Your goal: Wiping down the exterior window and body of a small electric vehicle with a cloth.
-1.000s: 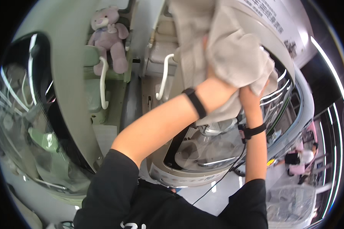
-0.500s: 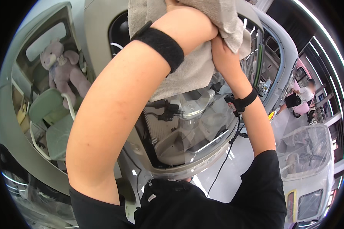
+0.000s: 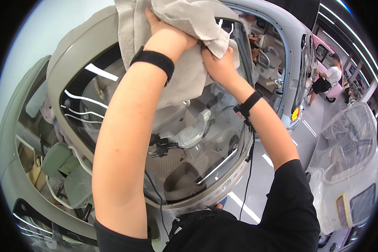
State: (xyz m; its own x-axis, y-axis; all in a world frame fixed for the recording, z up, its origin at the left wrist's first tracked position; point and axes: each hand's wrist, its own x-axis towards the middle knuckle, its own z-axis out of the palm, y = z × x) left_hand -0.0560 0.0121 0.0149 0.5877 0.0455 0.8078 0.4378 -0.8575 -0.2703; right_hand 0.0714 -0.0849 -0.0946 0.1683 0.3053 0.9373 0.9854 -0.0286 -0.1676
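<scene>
A beige cloth (image 3: 185, 80) hangs over the upper windshield (image 3: 178, 161) of a small beige vehicle. At the cloth's upper part, my left hand (image 3: 166, 35) holds it; the thumb shows, while a fold covers the other fingers. My right hand (image 3: 220, 65) grips the cloth's bunched right side, its fingers partly tucked into the fabric. Both hands are close together, the right one slightly lower. Through the glass I see handlebars (image 3: 161, 145) and a pale console (image 3: 193, 132). Each wrist wears a black strap, the right one with a small device attached.
To the left, a green vehicle (image 3: 10, 147) holds a green chair (image 3: 65, 168) and a plush bear (image 3: 50, 111). A light blue vehicle (image 3: 296, 54) stands at right, near a plastic-wrapped white one (image 3: 357, 185). A person (image 3: 329, 77) stands farther off; cables (image 3: 245, 185) hang near me.
The view has shifted, showing more of the windshield and the blue vehicle. In the picture, both hands and the cloth sit farther left. The left thumb and back of the hand now show more.
</scene>
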